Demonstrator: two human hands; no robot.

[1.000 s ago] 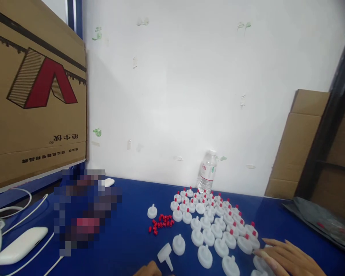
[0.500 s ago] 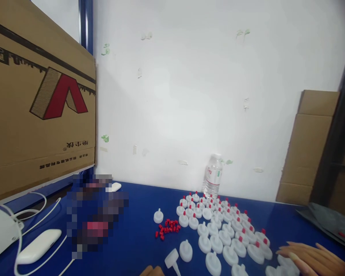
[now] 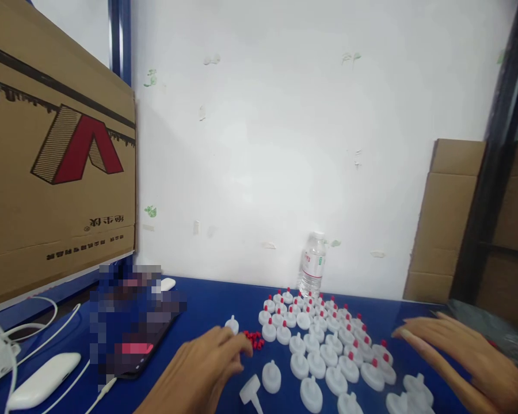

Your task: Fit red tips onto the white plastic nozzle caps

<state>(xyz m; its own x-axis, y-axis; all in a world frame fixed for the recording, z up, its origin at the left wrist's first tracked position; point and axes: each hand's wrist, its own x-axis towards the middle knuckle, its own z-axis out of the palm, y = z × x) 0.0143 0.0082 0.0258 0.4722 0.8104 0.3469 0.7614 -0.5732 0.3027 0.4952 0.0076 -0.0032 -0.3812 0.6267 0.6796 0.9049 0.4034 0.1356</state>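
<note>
My left hand (image 3: 205,365) reaches over the table at the pile of small red caps (image 3: 255,339). Its fingers are bent and apart from the thumb, with nothing seen in them. Over the right side of the table hovers my right hand (image 3: 461,353), fingers stretched out, holding nothing. Below it stand white nozzle lids (image 3: 418,386) without caps. Many white lids cover the middle; the back and right ones carry red tips (image 3: 374,374), the front ones are bare (image 3: 311,394). One lid (image 3: 249,391) lies on its side, and another (image 3: 232,324) stands beyond my left hand.
A water bottle (image 3: 312,264) stands against the wall behind the lids. On the left are a phone (image 3: 155,339), a white rounded device (image 3: 47,380) and cables, with a big carton (image 3: 82,213) above. Folded cardboard (image 3: 442,224) and a grey bag (image 3: 492,328) are at the right.
My left hand has come up from the bottom edge to the red caps. My right hand has risen and moved off the lids there. The view has shifted slightly to the right.
</note>
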